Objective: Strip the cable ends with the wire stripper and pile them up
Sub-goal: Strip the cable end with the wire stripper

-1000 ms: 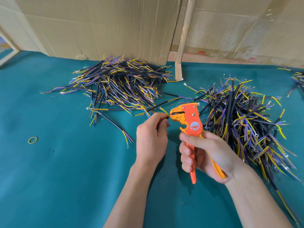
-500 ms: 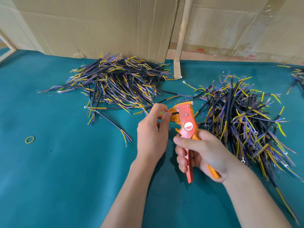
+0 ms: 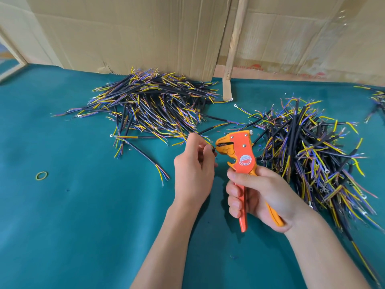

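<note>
Two fingertips of the left hand [image 3: 193, 174] pinch a black cable [image 3: 210, 130] just at the mouth of the wire stripper [image 3: 239, 151], whose handles the right hand [image 3: 258, 195] grips with fingers curled round. The cable trails up and away beyond the knuckles. For a clean strip, the end likely needs seating squarely before squeezing. One cable pile [image 3: 150, 107] lies beyond the left hand, another pile [image 3: 312, 155] beside the right.
</note>
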Demonstrator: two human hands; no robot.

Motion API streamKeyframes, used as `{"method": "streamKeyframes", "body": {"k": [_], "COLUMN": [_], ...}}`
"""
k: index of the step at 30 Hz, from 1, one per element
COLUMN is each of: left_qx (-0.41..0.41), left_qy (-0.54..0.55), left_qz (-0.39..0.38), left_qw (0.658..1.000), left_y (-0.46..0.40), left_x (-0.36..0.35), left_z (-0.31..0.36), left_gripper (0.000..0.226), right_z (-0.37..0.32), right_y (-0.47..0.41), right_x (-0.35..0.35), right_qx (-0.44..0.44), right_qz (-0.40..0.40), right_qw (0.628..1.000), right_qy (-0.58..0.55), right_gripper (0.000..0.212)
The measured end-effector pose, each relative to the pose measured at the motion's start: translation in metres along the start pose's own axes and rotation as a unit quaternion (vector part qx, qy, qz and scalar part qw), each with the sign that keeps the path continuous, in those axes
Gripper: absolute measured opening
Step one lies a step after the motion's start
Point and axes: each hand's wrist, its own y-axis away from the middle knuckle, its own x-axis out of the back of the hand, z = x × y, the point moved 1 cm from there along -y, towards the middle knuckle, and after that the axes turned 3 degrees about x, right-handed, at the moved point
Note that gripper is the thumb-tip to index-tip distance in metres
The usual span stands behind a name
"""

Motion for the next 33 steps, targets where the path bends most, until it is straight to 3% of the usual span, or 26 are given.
{"method": "streamKeyframes", "body": {"k": [9, 15, 17, 21, 33], "left_qx": [-0.024, -0.032, -0.031, -0.035, -0.065], "left_qy": [-0.017, -0.006, -0.010, -0.028, -0.053], "left_qz": [0.016, 0.027, 0.029, 0.042, 0.027], "left_qw": [0.999, 0.999, 0.999, 0.998, 0.996], "left_y": [-0.001, 0.000, 0.001, 0.000, 0.000], "left_x": [0.000, 0.001, 0.001, 0.002, 0.002], "left_z": [0.000, 0.001, 0.000, -0.001, -0.002], "left_gripper": [0.018, 0.017, 0.019, 0.021, 0.022], "right_z": [0.006, 0.001, -0.001, -0.006, -0.010], "right_y": [-0.005, -0.002, 0.000, 0.004, 0.006], "right_x": [-0.014, -0.009, -0.004, 0.005, 0.011], "right_qx": [0.034, 0.016, 0.009, -0.010, -0.020], "right_qz": [0.063, -0.001, -0.023, -0.046, -0.031], "right_qw": [0.997, 0.999, 0.999, 0.999, 0.999], "right_qy": [0.016, -0.051, -0.044, -0.009, 0.018], "right_gripper": [0.043, 0.017, 0.019, 0.045, 0.027]}}
